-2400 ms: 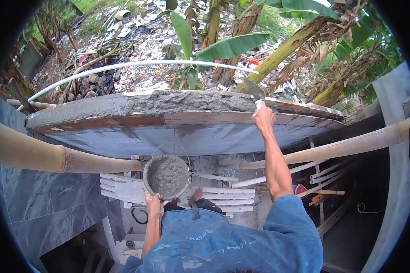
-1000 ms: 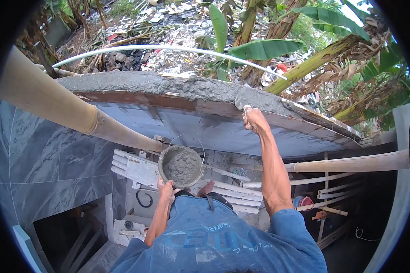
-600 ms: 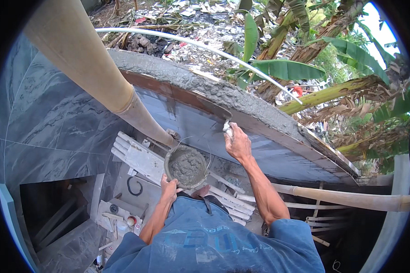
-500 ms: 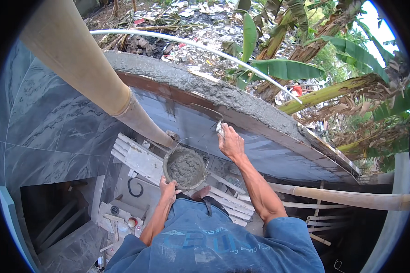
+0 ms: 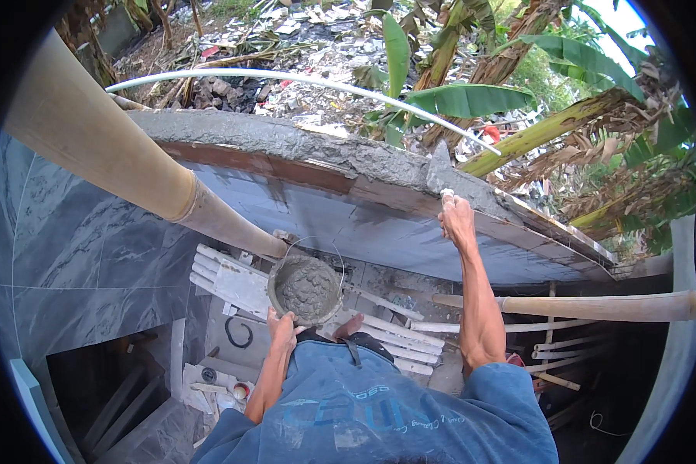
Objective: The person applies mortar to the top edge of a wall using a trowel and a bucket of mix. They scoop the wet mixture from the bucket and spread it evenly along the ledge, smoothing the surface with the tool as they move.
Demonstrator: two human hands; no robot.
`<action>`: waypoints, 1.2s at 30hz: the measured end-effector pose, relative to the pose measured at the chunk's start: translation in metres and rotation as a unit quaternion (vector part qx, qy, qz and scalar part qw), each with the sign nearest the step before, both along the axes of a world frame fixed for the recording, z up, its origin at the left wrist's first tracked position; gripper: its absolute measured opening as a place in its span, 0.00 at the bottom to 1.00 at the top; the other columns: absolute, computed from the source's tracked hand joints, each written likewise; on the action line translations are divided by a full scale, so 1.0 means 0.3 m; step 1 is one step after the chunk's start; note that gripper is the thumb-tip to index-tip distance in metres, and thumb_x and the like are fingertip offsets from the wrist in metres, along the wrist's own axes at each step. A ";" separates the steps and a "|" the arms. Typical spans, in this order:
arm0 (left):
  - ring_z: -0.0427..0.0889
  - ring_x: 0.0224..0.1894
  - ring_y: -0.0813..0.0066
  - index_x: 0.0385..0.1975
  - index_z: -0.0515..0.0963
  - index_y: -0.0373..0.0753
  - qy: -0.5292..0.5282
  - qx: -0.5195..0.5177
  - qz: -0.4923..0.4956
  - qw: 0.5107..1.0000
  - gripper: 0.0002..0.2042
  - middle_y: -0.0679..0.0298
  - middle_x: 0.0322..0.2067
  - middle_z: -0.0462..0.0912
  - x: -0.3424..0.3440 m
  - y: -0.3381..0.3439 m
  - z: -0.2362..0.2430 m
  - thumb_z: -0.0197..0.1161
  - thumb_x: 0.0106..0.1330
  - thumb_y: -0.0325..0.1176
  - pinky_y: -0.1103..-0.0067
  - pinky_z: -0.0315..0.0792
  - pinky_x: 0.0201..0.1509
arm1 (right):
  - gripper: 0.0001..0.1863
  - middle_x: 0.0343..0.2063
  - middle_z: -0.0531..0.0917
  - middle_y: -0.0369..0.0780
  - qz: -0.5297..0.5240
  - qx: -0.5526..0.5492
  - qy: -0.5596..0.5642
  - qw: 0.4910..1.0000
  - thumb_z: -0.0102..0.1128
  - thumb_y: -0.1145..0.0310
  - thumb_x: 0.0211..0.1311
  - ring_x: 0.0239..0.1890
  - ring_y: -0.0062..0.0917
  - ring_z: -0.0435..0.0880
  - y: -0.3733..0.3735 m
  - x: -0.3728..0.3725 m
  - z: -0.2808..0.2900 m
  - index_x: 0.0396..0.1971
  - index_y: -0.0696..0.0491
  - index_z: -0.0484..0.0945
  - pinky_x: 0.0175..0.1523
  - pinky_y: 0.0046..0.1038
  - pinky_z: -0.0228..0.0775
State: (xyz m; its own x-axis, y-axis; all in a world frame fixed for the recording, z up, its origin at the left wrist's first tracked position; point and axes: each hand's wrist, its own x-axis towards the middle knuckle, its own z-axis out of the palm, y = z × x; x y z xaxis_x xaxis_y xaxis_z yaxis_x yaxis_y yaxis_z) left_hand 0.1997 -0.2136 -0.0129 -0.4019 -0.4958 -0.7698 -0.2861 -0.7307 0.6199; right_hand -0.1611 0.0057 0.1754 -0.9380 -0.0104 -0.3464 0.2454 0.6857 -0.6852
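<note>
My left hand grips the near rim of a round bucket and tilts it slightly toward me. Wet grey mortar fills much of it, and its thin wire handle stands up over the far side. In my right hand, stretched out ahead, is the handle of a trowel. Its grey, mortar-smeared blade points away from me and lies against the top of the wall. A rough band of grey mortar runs along that wall top, above a brown strip and smooth grey panels.
A thick bamboo pole slants across on the left, and another bamboo pole lies level at right. White pipes lie below the bucket. A thin white pipe arches beyond the wall, near banana plants and scattered rubble.
My right hand has swung forward and right with the trowel, from in front of the wall panels up to the mortar on top. The left hand still grips the bucket.
</note>
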 end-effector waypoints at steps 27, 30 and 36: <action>0.76 0.36 0.70 0.47 0.64 0.41 -0.009 0.008 -0.002 1.000 0.21 0.60 0.39 0.73 -0.044 -0.015 -0.008 0.50 0.52 0.16 0.63 0.81 0.33 | 0.20 0.19 0.78 0.45 -0.032 -0.077 0.025 0.996 0.43 0.54 0.71 0.19 0.34 0.81 -0.133 0.049 -0.099 0.40 0.59 0.70 0.22 0.37 0.74; 0.77 0.38 0.68 0.48 0.64 0.41 -0.017 0.021 -0.007 1.000 0.21 0.58 0.40 0.72 -0.061 -0.021 0.002 0.50 0.52 0.15 0.58 0.82 0.36 | 0.14 0.17 0.68 0.34 -0.200 -0.426 -0.074 0.879 0.42 0.53 0.74 0.12 0.21 0.68 -0.146 0.294 -0.236 0.40 0.49 0.63 0.13 0.26 0.63; 0.76 0.39 0.67 0.48 0.63 0.42 -0.014 0.010 -0.017 1.000 0.21 0.58 0.43 0.71 -0.051 -0.015 0.002 0.49 0.53 0.15 0.56 0.81 0.35 | 0.18 0.17 0.67 0.36 -0.207 -0.556 -0.077 0.802 0.42 0.51 0.74 0.10 0.20 0.68 -0.521 0.366 -0.439 0.40 0.52 0.60 0.11 0.26 0.63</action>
State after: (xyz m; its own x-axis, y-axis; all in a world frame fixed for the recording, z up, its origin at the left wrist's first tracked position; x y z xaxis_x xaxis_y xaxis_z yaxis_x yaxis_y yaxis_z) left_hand 0.1844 -0.2181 -0.0123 -0.3965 -0.4672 -0.7902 -0.3269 -0.7325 0.5971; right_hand -0.0513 -0.1507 0.0438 -0.8877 -0.0927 -0.4509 0.4351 -0.4887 -0.7562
